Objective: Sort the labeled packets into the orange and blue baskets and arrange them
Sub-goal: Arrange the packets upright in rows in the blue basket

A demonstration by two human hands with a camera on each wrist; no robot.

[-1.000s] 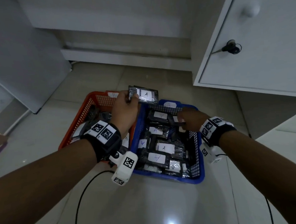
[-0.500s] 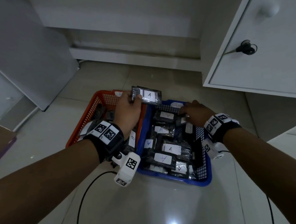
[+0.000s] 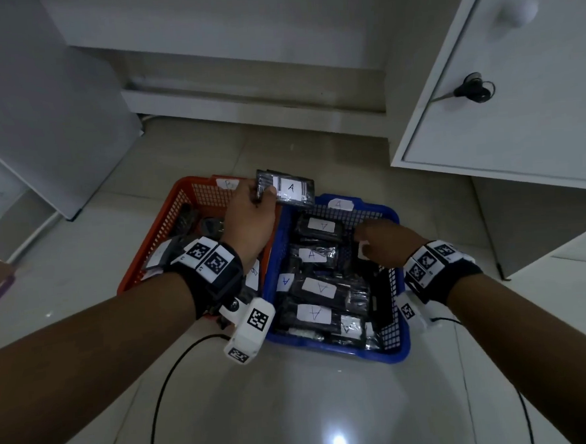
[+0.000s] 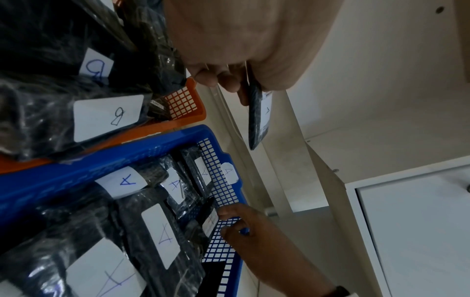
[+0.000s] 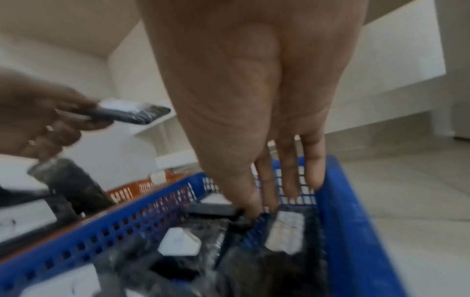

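Above the baskets, left hand (image 3: 248, 221) pinches A packet (image 3: 288, 189).

place: a room in a home, seen at floor level.
floor: glossy pale tiles (image 3: 330, 408) mirroring a ceiling light.
furniture: white cabinet door (image 3: 516, 81) with a round knob (image 3: 516, 12) and a key in its lock (image 3: 475, 88); a white plinth (image 3: 253, 99) beneath more white units.
storage: orange basket (image 3: 181, 208) and blue basket (image 3: 400, 347) on the floor.

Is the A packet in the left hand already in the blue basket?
Not yet. The left hand pinches the A packet in the air above the blue basket, near its far rim.
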